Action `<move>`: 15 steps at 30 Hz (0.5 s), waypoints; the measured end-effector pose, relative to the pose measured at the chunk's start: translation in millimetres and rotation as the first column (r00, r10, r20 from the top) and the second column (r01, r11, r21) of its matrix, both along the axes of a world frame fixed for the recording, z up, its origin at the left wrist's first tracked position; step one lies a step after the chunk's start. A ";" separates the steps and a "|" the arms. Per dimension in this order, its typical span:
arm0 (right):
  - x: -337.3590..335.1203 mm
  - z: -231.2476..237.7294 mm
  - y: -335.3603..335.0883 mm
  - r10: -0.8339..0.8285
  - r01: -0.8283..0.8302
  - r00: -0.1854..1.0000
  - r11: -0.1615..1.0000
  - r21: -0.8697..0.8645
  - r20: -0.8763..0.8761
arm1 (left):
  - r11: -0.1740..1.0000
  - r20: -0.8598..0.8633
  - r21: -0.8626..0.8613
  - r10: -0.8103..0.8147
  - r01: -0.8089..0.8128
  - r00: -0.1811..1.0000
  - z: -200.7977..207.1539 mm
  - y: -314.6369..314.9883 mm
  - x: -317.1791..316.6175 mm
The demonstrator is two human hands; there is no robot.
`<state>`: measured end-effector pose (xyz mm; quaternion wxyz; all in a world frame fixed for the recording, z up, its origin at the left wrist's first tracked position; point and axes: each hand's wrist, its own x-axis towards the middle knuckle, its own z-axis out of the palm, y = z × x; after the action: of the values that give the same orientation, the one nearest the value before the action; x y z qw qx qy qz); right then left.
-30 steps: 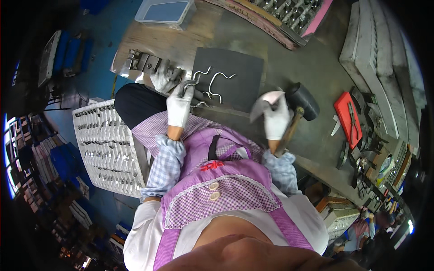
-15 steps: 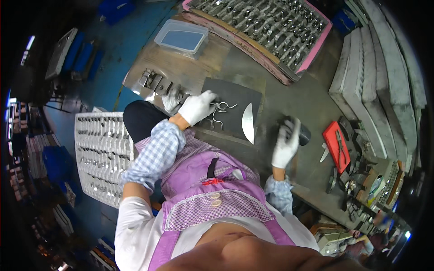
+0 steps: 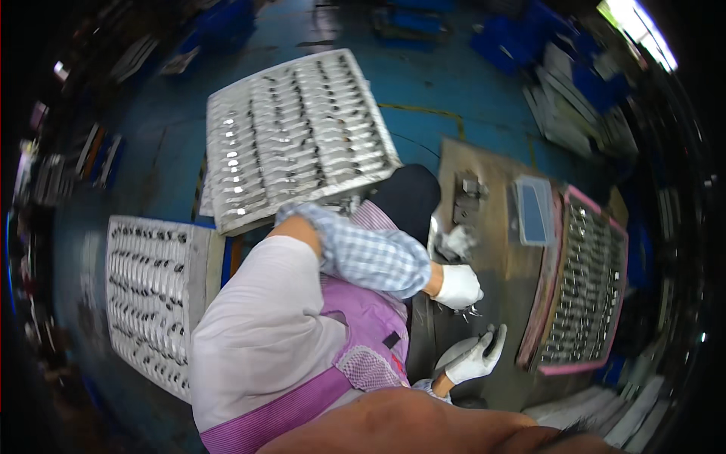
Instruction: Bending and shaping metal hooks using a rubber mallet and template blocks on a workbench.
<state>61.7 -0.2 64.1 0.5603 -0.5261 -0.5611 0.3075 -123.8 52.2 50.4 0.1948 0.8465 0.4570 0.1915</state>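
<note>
My left hand [image 3: 457,287], in a white glove, is closed low over the worktable. Small bent metal pieces [image 3: 472,309] stick out at its fingertips. Nearer to me, my right hand [image 3: 473,361], also gloved, is open: thumb and fingers stand apart with nothing between them. A pale half-moon shape [image 3: 456,352] lies on the table beside its wrist. Just beyond my left hand rests a crumpled greyish-white cloth or glove [image 3: 457,244]. Small metal blocks [image 3: 466,198] stand farther along the same table edge.
On the table's far right, a clear plastic box [image 3: 534,212] stands beside a pink-edged tray [image 3: 586,284] filled with rows of shiny parts. To my left are two white trays, one large [image 3: 299,136] and one lower [image 3: 147,295], both holding rows of metal pieces.
The view has swung left, bringing the white trays further in. My right hand has let go of the dark round object and opened. My left hand stays at the bent metal pieces.
</note>
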 end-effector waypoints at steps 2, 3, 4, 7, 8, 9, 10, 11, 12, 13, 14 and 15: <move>-28.9 -0.9 17.4 0.125 -0.125 0.992 0.992 -0.032 0.025 | 0.691 0.154 0.648 0.292 -0.319 0.944 18.6 -26.7 -62.6; -38.9 -2.7 26.7 0.166 -0.162 0.984 0.985 -0.066 0.063 | 0.901 0.158 0.000 0.429 -0.435 0.889 49.1 -51.4 -89.4; -54.1 -8.9 31.9 0.214 -0.217 0.976 0.972 -0.086 -0.049 | 0.873 0.302 0.145 0.409 -0.465 0.861 34.9 -70.4 -131.0; -74.9 -23.4 44.2 0.269 -0.272 0.914 0.962 -0.034 0.303 | 0.625 0.239 -0.047 0.764 -0.779 0.599 76.2 -150.4 -232.3; -80.4 -21.5 44.8 0.250 -0.283 0.873 0.959 0.015 0.419 | 0.508 0.243 0.124 0.817 -0.852 0.522 39.0 -170.0 -274.6; -78.3 -37.6 48.9 0.212 -0.255 0.864 0.966 0.035 0.457 | 0.365 0.083 0.019 0.927 -0.931 0.365 42.4 -188.2 -304.6; -80.5 -49.8 51.4 0.217 -0.214 0.927 0.976 -0.045 0.307 | 0.278 0.074 0.093 0.956 -0.956 0.285 33.6 -212.7 -338.2; -82.3 -61.4 53.7 0.204 -0.185 0.967 0.974 -0.132 0.151 | 0.191 0.111 0.166 0.971 -0.967 0.211 7.7 -241.9 -375.9; -79.9 -70.9 56.2 0.196 -0.161 0.970 0.960 -0.229 0.141 | 0.121 0.242 0.085 0.960 -0.989 0.139 -10.6 -257.0 -410.1; -79.6 -77.4 56.8 0.186 -0.151 0.972 0.963 -0.223 0.144 | 0.059 0.156 0.032 0.986 -0.998 0.063 -18.1 -268.2 -444.3; -81.9 -82.9 56.6 0.182 -0.150 0.902 0.982 -0.110 0.391 | -0.045 0.047 0.130 0.998 -0.990 -0.039 -33.3 -280.3 -481.8; -83.3 -90.4 56.3 0.150 -0.185 0.778 0.983 -0.005 0.610 | -0.079 -0.019 0.199 0.996 -0.977 -0.084 -52.8 -303.2 -525.4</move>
<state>-21.6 56.0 -26.2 0.3351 -0.5294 -0.7637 0.1552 -649.2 -251.0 -2.4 -0.0968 0.2632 0.9315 0.2319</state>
